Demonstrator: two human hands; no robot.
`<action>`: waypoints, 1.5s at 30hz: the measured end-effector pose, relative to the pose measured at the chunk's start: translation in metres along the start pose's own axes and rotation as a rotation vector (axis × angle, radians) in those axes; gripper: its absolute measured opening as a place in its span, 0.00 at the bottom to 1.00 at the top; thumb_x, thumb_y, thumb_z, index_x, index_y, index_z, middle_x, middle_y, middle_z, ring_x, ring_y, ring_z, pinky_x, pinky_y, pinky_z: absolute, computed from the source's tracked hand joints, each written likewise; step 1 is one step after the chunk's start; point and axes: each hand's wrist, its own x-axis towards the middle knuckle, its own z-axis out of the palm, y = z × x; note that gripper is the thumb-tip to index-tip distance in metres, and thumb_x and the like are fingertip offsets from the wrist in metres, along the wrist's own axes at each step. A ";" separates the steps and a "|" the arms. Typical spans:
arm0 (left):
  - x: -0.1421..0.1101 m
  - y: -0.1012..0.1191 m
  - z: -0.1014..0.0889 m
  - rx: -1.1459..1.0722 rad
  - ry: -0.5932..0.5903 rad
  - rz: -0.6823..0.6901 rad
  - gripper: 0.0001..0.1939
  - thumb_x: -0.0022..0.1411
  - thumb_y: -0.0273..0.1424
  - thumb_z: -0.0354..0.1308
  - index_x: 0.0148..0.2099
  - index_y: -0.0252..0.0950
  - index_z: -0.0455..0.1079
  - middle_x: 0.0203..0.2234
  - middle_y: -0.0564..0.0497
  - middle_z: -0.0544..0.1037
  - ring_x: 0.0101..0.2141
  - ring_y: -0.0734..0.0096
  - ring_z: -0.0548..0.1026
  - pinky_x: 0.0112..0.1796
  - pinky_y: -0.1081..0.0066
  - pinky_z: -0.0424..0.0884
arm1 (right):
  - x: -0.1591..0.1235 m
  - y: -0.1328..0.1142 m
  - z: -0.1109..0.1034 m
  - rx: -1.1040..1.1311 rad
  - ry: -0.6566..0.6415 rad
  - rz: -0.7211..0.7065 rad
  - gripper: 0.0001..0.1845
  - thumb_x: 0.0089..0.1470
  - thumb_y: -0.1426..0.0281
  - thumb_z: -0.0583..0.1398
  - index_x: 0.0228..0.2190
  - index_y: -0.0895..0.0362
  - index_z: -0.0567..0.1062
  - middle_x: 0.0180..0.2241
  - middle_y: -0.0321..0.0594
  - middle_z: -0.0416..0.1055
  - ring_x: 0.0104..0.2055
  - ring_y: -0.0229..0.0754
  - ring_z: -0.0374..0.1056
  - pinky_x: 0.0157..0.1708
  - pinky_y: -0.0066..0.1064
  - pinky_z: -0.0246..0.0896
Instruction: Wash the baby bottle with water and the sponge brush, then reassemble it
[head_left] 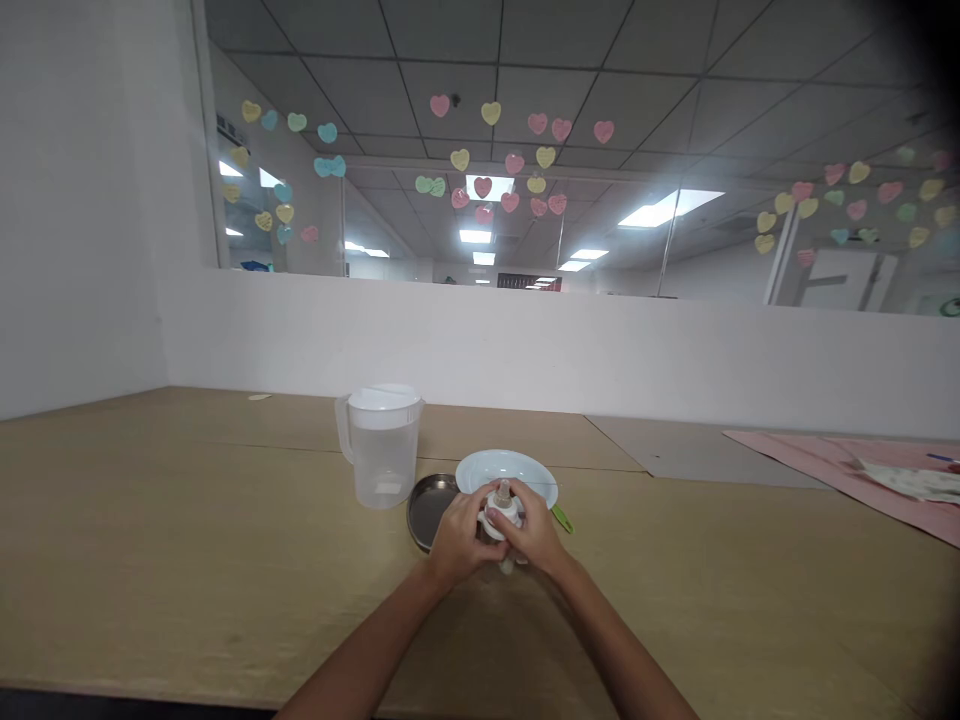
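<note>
One broad, wood-toned table (pixel 225 580) spans the view beneath a pale wall (pixel 480 345). Toward its far right lies a flat pink cloth (pixel 795 460) with papers on it. Left of centre stands a tall translucent plastic pitcher (pixel 386 455), upright, white-lidded, its handle facing left. Right of it sits a wide, shallow, pale-blue bowl (pixel 506 465), and between the two a round dark metal dish (pixel 429 508), partly behind the left hand (pixel 459 537). A small green handle (pixel 563 519) sticks out beside the bowl's lower right edge.

Just in front of the bowl is a small baby bottle with a white plastic collar and clear teat (pixel 503 500), roughly upright, teat upward. Both hands are wrapped around it, the left at one side, the right hand (pixel 538 528) at the other, fingers curled near the collar. They cover most of the body, so its contents cannot be told.

It should be light to handle: the collar probably stiff and, if wet, slippery, the teat soft and easily squashed. The firm collar or body would give the surest hold.
</note>
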 end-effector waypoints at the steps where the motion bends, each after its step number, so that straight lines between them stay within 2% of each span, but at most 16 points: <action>1: 0.000 0.001 0.000 0.001 0.000 0.002 0.33 0.44 0.34 0.59 0.54 0.36 0.57 0.41 0.46 0.72 0.39 0.64 0.70 0.41 0.66 0.67 | 0.001 0.002 -0.002 0.065 0.004 -0.001 0.13 0.48 0.66 0.53 0.37 0.57 0.68 0.36 0.41 0.68 0.39 0.43 0.63 0.41 0.32 0.56; 4: 0.002 0.003 -0.001 0.003 -0.018 -0.020 0.32 0.45 0.36 0.59 0.53 0.35 0.57 0.40 0.46 0.73 0.38 0.65 0.71 0.41 0.66 0.67 | 0.002 0.006 -0.008 0.209 -0.011 0.001 0.16 0.48 0.70 0.50 0.40 0.57 0.68 0.40 0.40 0.68 0.43 0.43 0.62 0.44 0.31 0.54; 8: 0.003 0.005 -0.003 0.002 -0.043 -0.025 0.32 0.46 0.37 0.59 0.54 0.36 0.56 0.43 0.45 0.71 0.40 0.65 0.70 0.42 0.66 0.67 | 0.002 0.003 -0.008 0.212 -0.038 -0.001 0.15 0.48 0.67 0.51 0.39 0.57 0.68 0.38 0.40 0.68 0.42 0.44 0.63 0.43 0.32 0.55; 11: 0.003 0.005 -0.003 0.006 -0.046 -0.032 0.34 0.45 0.37 0.59 0.54 0.36 0.55 0.40 0.46 0.72 0.39 0.64 0.71 0.42 0.66 0.67 | 0.004 0.002 -0.007 0.237 0.029 0.065 0.15 0.49 0.63 0.53 0.37 0.57 0.68 0.37 0.40 0.68 0.40 0.43 0.63 0.41 0.32 0.57; 15: 0.003 0.006 -0.002 0.013 -0.053 -0.071 0.36 0.45 0.37 0.60 0.56 0.36 0.53 0.38 0.46 0.73 0.38 0.64 0.71 0.41 0.65 0.67 | 0.009 0.006 -0.006 0.407 0.132 0.185 0.15 0.45 0.61 0.58 0.35 0.57 0.69 0.36 0.40 0.69 0.39 0.43 0.64 0.41 0.32 0.59; 19: 0.003 0.006 -0.003 -0.013 -0.056 -0.083 0.36 0.45 0.38 0.59 0.56 0.37 0.52 0.39 0.47 0.72 0.39 0.65 0.71 0.41 0.65 0.66 | 0.013 0.011 -0.006 0.625 0.179 0.312 0.17 0.39 0.63 0.63 0.33 0.55 0.70 0.37 0.40 0.70 0.40 0.44 0.65 0.42 0.34 0.60; 23: 0.003 0.006 -0.003 0.002 -0.062 -0.088 0.37 0.46 0.39 0.59 0.57 0.36 0.52 0.38 0.47 0.73 0.39 0.64 0.71 0.42 0.64 0.66 | 0.015 0.009 -0.009 0.854 0.232 0.381 0.18 0.36 0.67 0.66 0.33 0.55 0.71 0.38 0.39 0.70 0.41 0.42 0.66 0.45 0.35 0.59; 28: 0.003 0.005 -0.002 0.015 -0.071 -0.055 0.35 0.46 0.41 0.59 0.55 0.35 0.55 0.36 0.46 0.73 0.38 0.65 0.71 0.41 0.65 0.66 | 0.019 0.007 -0.020 1.040 0.341 0.359 0.17 0.37 0.66 0.65 0.33 0.53 0.72 0.37 0.36 0.71 0.38 0.38 0.67 0.46 0.36 0.60; 32: 0.003 0.005 -0.002 0.027 -0.066 -0.034 0.33 0.47 0.41 0.58 0.54 0.35 0.55 0.37 0.46 0.73 0.38 0.65 0.71 0.41 0.66 0.66 | 0.022 0.010 -0.029 1.150 0.412 0.338 0.14 0.39 0.65 0.65 0.32 0.52 0.72 0.38 0.35 0.70 0.41 0.38 0.67 0.48 0.35 0.59; 38: 0.003 0.005 -0.002 0.023 -0.064 -0.037 0.32 0.47 0.41 0.59 0.53 0.36 0.57 0.38 0.47 0.73 0.38 0.65 0.71 0.41 0.67 0.67 | 0.023 0.016 -0.037 1.295 0.514 0.434 0.10 0.43 0.67 0.63 0.31 0.55 0.72 0.39 0.38 0.70 0.44 0.38 0.66 0.48 0.29 0.62; 45: 0.003 0.005 -0.003 0.045 -0.060 -0.018 0.31 0.47 0.41 0.58 0.52 0.36 0.58 0.38 0.47 0.73 0.38 0.66 0.71 0.41 0.67 0.67 | 0.024 0.020 -0.039 1.444 0.610 0.515 0.06 0.45 0.73 0.61 0.29 0.58 0.70 0.34 0.38 0.72 0.41 0.34 0.67 0.43 0.23 0.65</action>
